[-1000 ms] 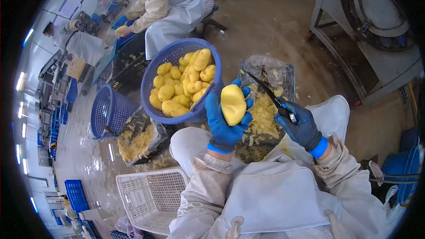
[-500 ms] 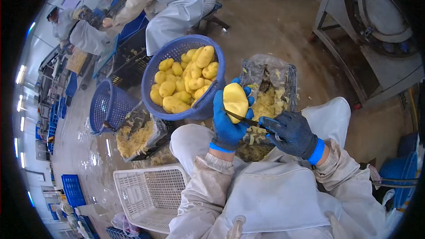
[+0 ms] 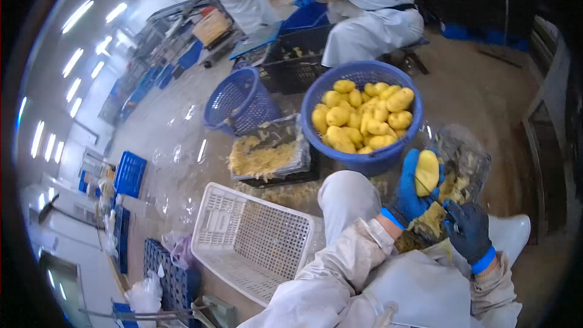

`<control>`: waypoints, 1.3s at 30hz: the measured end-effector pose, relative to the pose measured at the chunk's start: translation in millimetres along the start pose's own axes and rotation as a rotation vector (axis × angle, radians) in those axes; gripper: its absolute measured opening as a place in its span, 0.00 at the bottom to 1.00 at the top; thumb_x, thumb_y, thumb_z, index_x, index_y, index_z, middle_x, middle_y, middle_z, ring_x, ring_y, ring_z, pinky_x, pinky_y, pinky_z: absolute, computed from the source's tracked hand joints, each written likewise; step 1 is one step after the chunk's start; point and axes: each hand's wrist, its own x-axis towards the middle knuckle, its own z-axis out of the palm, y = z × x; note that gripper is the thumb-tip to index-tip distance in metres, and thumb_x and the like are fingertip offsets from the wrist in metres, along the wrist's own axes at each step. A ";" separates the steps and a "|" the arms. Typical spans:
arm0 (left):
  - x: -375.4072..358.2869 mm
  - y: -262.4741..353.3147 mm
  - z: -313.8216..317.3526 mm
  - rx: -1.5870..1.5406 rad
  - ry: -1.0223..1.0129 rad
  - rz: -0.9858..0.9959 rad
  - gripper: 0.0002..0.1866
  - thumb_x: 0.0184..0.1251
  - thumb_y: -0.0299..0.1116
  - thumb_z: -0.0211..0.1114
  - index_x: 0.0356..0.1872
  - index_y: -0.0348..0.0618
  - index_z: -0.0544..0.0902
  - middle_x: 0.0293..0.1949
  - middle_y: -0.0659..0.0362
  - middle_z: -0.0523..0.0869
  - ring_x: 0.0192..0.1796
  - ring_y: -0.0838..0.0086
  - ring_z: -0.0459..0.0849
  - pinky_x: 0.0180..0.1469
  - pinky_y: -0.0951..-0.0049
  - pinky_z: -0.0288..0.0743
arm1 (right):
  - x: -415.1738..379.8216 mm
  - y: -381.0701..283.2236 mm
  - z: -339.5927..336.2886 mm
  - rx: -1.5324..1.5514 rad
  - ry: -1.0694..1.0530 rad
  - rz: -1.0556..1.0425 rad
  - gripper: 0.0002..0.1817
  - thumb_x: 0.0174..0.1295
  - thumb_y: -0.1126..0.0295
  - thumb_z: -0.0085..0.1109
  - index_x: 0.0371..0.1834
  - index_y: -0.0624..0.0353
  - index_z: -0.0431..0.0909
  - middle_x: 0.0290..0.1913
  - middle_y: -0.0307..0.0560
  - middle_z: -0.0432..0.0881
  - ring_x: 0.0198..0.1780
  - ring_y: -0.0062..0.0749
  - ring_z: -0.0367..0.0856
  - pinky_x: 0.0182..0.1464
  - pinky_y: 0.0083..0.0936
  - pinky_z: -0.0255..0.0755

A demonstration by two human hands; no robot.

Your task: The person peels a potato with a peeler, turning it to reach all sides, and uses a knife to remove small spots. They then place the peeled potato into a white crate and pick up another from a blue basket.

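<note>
My left hand [image 3: 408, 199], in a blue glove, is wrapped round a peeled yellow potato [image 3: 427, 169] at the right of the view. My right hand [image 3: 472, 232], in a dark glove, grips a knife [image 3: 434, 200] whose thin dark blade lies at the potato's lower end. Its handle is mostly hidden in the fingers. Under and beyond the hands is a plastic-lined crate [image 3: 477, 153] holding peelings. A round purple-blue basket [image 3: 363, 161] full of peeled potatoes [image 3: 364, 115] stands just beyond my left hand.
A white rectangular basket [image 3: 252, 249] stands by my left knee. Beyond it are a lined crate of peelings [image 3: 261, 161], another purple-blue basket [image 3: 240, 100] and a black crate [image 3: 291, 76]. A seated co-worker [image 3: 370, 21] is across from me; the floor looks wet.
My view has swung left, so the baskets and my hands appear farther right. The potato stays in my left hand and the knife in my right.
</note>
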 end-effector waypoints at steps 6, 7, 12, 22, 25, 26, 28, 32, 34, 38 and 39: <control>-0.4 12.6 -8.9 -0.139 0.040 -0.075 0.23 0.66 0.56 0.51 0.51 0.51 0.75 0.42 0.59 0.82 0.41 0.71 0.82 0.33 0.75 0.78 | 9.3 -7.1 1.7 -0.001 -0.012 -0.053 0.25 0.44 0.74 0.64 0.50 0.57 0.74 0.25 0.48 0.74 0.28 0.44 0.73 0.30 0.39 0.64; 1.4 4.4 -15.9 -0.137 0.028 -0.067 0.23 0.66 0.56 0.51 0.51 0.51 0.75 0.42 0.59 0.82 0.41 0.71 0.82 0.33 0.75 0.78 | 9.5 -6.5 2.3 0.004 -0.003 -0.066 0.25 0.43 0.74 0.64 0.50 0.57 0.74 0.25 0.48 0.74 0.28 0.45 0.73 0.30 0.40 0.65; 1.4 11.6 -18.4 -0.002 0.014 0.115 0.22 0.67 0.55 0.50 0.51 0.51 0.75 0.45 0.59 0.81 0.44 0.72 0.81 0.38 0.75 0.78 | 16.7 -12.0 -1.6 0.016 -0.062 -0.071 0.26 0.42 0.75 0.64 0.50 0.57 0.75 0.27 0.48 0.76 0.29 0.44 0.75 0.31 0.40 0.66; 1.9 18.4 -4.8 -0.027 0.133 0.138 0.21 0.66 0.55 0.49 0.43 0.50 0.76 0.36 0.60 0.82 0.35 0.71 0.82 0.33 0.71 0.79 | 17.1 -7.5 9.4 -0.115 -0.081 0.000 0.22 0.51 0.65 0.59 0.52 0.52 0.75 0.25 0.45 0.73 0.29 0.40 0.74 0.31 0.38 0.66; 0.3 18.7 0.6 -0.039 0.183 0.136 0.21 0.66 0.55 0.48 0.43 0.49 0.76 0.35 0.60 0.82 0.34 0.69 0.82 0.32 0.70 0.79 | 21.4 -13.4 7.6 -0.161 -0.117 -0.017 0.23 0.51 0.65 0.57 0.53 0.52 0.74 0.26 0.45 0.74 0.29 0.39 0.74 0.31 0.37 0.66; -0.4 17.3 1.6 -0.044 0.199 0.177 0.20 0.66 0.54 0.49 0.43 0.49 0.76 0.35 0.59 0.82 0.34 0.68 0.82 0.31 0.70 0.79 | 22.5 -14.7 7.4 -0.174 -0.126 -0.024 0.24 0.50 0.65 0.57 0.54 0.52 0.73 0.27 0.45 0.74 0.29 0.39 0.74 0.31 0.37 0.66; -1.1 16.1 0.8 -0.025 0.234 0.247 0.19 0.66 0.53 0.49 0.43 0.50 0.76 0.35 0.59 0.82 0.35 0.68 0.82 0.31 0.69 0.79 | 21.6 -14.0 8.4 -0.188 -0.137 -0.026 0.24 0.50 0.65 0.57 0.54 0.52 0.73 0.27 0.46 0.74 0.29 0.38 0.74 0.31 0.37 0.66; -3.7 17.0 1.5 -0.028 0.225 0.234 0.19 0.66 0.52 0.50 0.44 0.49 0.75 0.35 0.59 0.82 0.35 0.68 0.82 0.31 0.69 0.79 | 23.5 -6.3 12.3 -0.208 -0.118 -0.071 0.25 0.48 0.65 0.58 0.54 0.53 0.73 0.27 0.45 0.74 0.30 0.39 0.74 0.31 0.36 0.66; -8.4 18.9 5.2 -0.068 0.162 0.078 0.18 0.66 0.51 0.50 0.44 0.49 0.75 0.35 0.58 0.82 0.35 0.68 0.81 0.31 0.69 0.78 | 23.5 -1.9 11.4 -0.207 -0.129 -0.082 0.25 0.48 0.65 0.57 0.54 0.53 0.73 0.27 0.45 0.74 0.30 0.39 0.75 0.31 0.36 0.66; -15.6 20.2 19.9 -0.066 0.173 0.044 0.18 0.67 0.50 0.50 0.45 0.48 0.75 0.35 0.57 0.82 0.34 0.67 0.81 0.30 0.68 0.78 | 22.4 -1.0 9.0 -0.126 -0.083 -0.139 0.24 0.50 0.65 0.58 0.53 0.53 0.73 0.25 0.46 0.75 0.26 0.39 0.75 0.27 0.38 0.67; -16.9 20.3 23.5 -0.073 0.162 0.042 0.18 0.67 0.50 0.50 0.45 0.47 0.75 0.36 0.57 0.82 0.34 0.67 0.81 0.31 0.69 0.78 | 21.5 -4.5 6.8 -0.089 -0.099 -0.105 0.24 0.50 0.65 0.58 0.53 0.54 0.74 0.24 0.46 0.76 0.24 0.39 0.76 0.26 0.38 0.67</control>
